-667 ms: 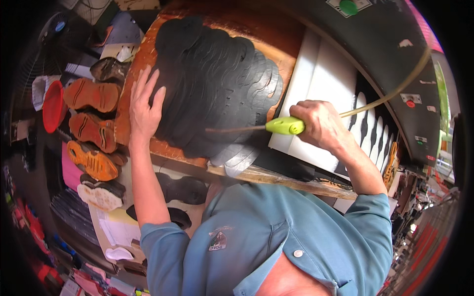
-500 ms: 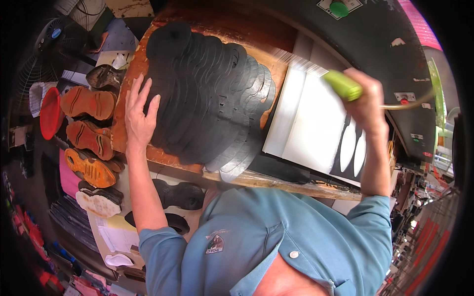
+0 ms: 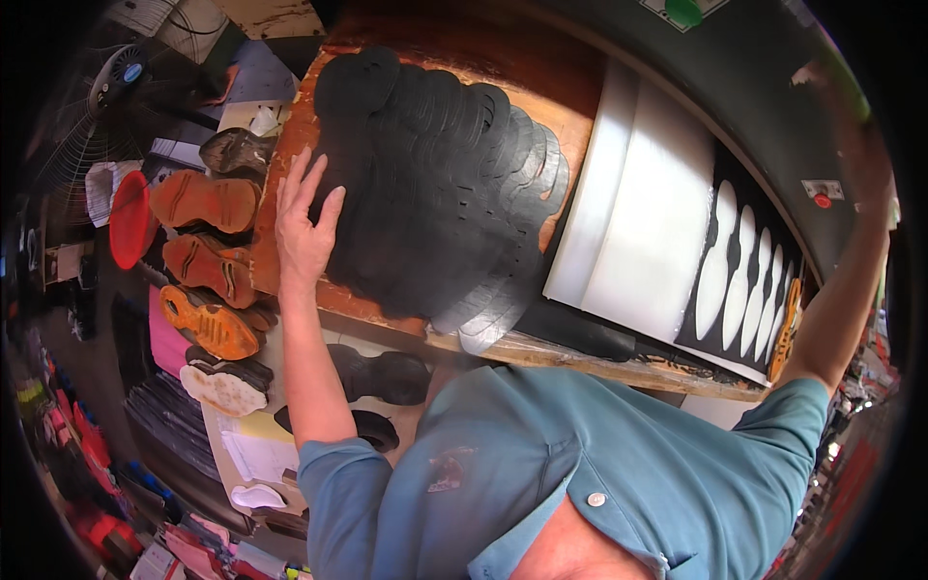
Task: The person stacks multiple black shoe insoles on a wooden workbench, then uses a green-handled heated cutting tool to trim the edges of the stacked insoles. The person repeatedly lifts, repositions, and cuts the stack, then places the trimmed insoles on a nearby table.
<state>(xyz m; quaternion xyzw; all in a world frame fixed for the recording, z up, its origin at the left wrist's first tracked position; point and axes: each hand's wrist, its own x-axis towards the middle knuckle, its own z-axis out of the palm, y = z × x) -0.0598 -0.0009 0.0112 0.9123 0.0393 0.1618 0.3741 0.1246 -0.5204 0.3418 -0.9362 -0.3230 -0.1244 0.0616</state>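
A broad pile of overlapping black shoe soles (image 3: pixel 435 174) lies on a wooden board (image 3: pixel 338 302). Along its left edge rests my left hand (image 3: pixel 305 227), fingers stretched and thumb apart, holding nothing. My right hand (image 3: pixel 863 164) is raised at the far upper right, smeared by motion. It appears closed round a blurred green-handled brush (image 3: pixel 843 82), whose bristles cannot be made out. Right of the pile lies a white sheet (image 3: pixel 652 208). Beside it, a row of white elongated shapes (image 3: pixel 717 256) shows against black.
A dark machine panel (image 3: pixel 744 87) with a red button (image 3: pixel 822 200) borders the upper right. Several brown and orange shoe soles (image 3: pixel 208 203) stand at left, near a red round object (image 3: pixel 131 220) and a fan (image 3: pixel 121 77). A black roll (image 3: pixel 580 331) lies along the near edge.
My right hand has swung away to the upper right with the green-handled brush, uncovering more white shapes. My left hand stays on the pile's edge. The whole view has shifted slightly.
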